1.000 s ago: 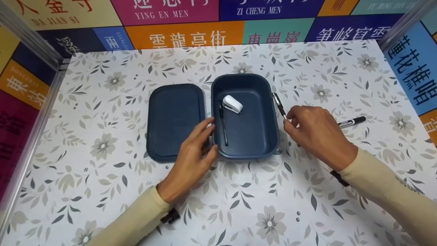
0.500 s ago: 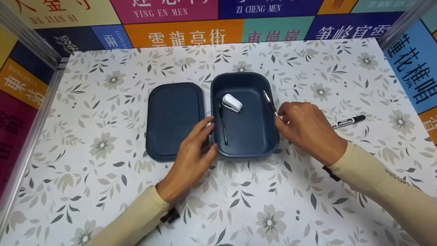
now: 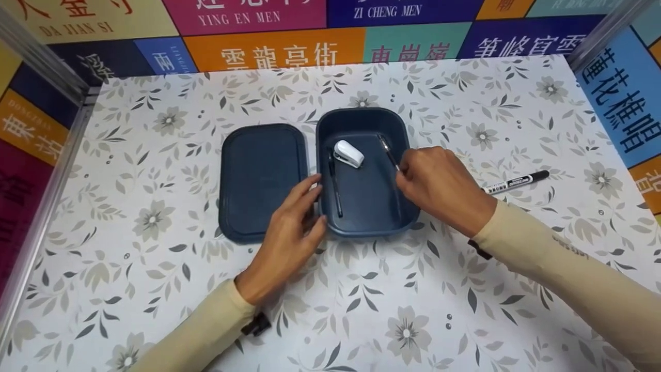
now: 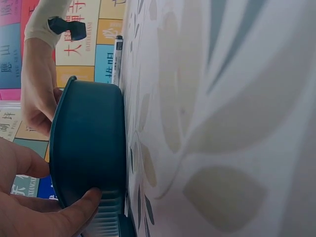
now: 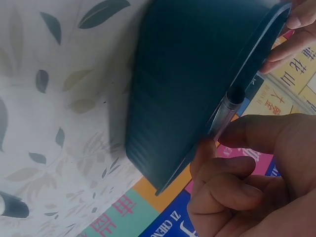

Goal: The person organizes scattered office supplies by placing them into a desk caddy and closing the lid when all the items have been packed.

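My right hand (image 3: 439,175) pinches a clear-barrelled pen (image 3: 390,151) between thumb and fingers, over the right side of a dark blue rectangular box (image 3: 372,204). In the right wrist view, one end of the held pen (image 5: 228,106) pokes out by the box rim. Inside the box, a small white stapler (image 3: 349,153) lies beside a slim dark pen (image 3: 335,188) along the left wall. My left hand (image 3: 289,227) rests against the box's left side, fingers extended. The left wrist view has its thumb (image 4: 81,210) on the outer wall.
The box's dark blue lid (image 3: 261,181) lies flat on the left, partly under the left hand in view. A black-capped white marker (image 3: 519,182) lies on the flowered tablecloth (image 3: 330,310) right of the right hand. Printed panels (image 3: 279,49) stand behind and at both sides.
The right hand has carried its pen leftward from beside the box to over its inside. More of the marker now shows behind that hand. The left hand has stayed at the box.
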Tool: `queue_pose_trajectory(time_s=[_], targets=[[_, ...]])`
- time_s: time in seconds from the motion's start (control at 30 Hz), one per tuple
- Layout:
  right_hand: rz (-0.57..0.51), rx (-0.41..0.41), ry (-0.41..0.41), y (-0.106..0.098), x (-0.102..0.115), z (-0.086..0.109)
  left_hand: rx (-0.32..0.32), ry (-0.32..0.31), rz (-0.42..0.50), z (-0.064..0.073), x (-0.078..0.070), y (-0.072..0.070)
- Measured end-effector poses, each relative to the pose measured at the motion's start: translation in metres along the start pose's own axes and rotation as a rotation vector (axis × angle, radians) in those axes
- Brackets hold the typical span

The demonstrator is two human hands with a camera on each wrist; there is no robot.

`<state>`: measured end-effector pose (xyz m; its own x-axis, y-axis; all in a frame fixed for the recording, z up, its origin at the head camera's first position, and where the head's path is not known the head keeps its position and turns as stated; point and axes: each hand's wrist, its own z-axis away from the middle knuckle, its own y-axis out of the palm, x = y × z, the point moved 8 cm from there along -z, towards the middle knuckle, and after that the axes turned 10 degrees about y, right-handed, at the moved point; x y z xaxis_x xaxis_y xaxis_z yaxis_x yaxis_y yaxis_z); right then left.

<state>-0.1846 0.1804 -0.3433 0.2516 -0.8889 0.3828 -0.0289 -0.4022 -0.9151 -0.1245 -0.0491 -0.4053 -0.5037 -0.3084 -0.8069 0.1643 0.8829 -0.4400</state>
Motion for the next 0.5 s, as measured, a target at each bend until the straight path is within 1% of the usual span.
queue_pose_trajectory(time_s=[0.2, 0.5], targets=[[0.047, 0.021, 0.002, 0.008, 0.006, -0.009, -0.002, -0.005, -0.004, -0.001, 0.001, 0.0], [0.053, 0.053, 0.028, 0.011, 0.005, -0.018, -0.014, 0.003, -0.002, -0.001, -0.002, -0.001]])
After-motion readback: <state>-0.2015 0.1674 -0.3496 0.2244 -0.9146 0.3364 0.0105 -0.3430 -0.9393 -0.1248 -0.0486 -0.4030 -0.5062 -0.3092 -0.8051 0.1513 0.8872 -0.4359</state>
